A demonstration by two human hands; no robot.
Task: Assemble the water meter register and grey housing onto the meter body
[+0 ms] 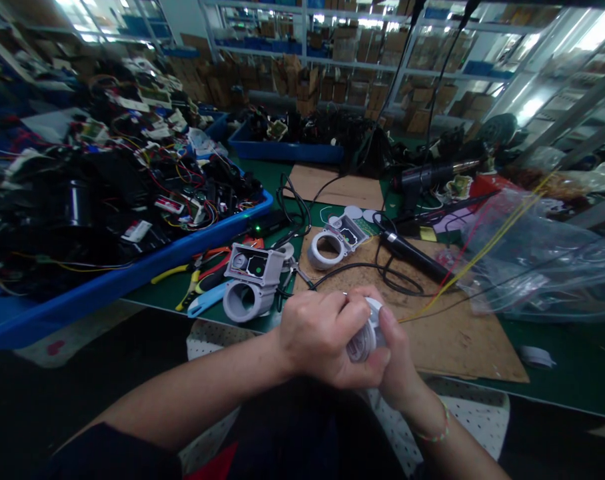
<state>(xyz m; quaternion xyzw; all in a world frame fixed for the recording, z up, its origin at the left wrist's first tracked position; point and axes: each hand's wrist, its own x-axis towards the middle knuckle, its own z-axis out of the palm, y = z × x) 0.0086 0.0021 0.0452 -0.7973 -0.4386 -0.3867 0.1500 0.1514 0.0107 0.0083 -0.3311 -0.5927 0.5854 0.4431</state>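
Observation:
Both of my hands are closed around a round, whitish part with a clear face, held over the near edge of the bench. My left hand covers its left side, fingers curled and thumb across the front. On the other side my right hand grips it, fingers mostly hidden behind. Just beyond lies a grey plastic housing with a ring on the brown board. A second grey housing, with a round opening and a dark circuit compartment, stands left of my hands beside pliers with yellow handles.
A blue tray heaped with dark parts and wires fills the left. Behind stands another blue bin. The brown board carries a black-handled tool with a cable. Clear plastic bags and a tape roll lie to the right.

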